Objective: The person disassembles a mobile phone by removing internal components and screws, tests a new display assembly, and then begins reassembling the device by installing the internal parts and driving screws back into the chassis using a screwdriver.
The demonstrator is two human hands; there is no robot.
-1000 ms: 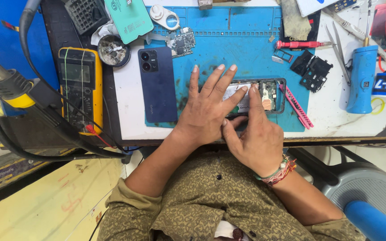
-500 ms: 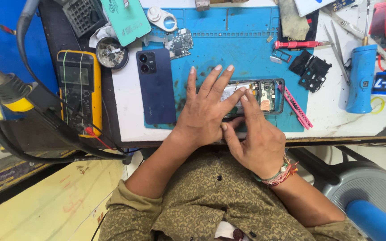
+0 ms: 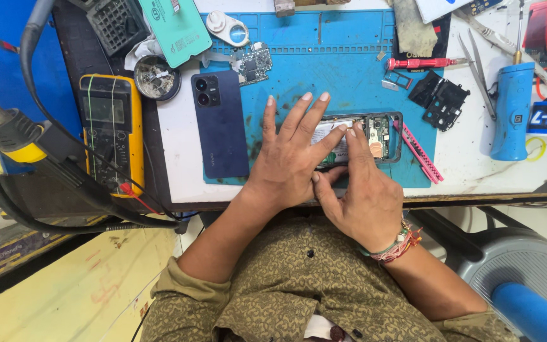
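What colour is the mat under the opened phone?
Blue mat, clearest in the head view.

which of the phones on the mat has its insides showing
The opened phone under both hands, right of the mat's middle: its circuit board and battery are exposed. The dark blue phone to its left shows only its closed back with cameras.

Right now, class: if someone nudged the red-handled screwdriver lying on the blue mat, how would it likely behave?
The red-handled screwdriver lies flat and looks round, so it would probably roll. It looks slim, so likely light and easy to lift. Its thin metal tip appears stiff rather than bendy.
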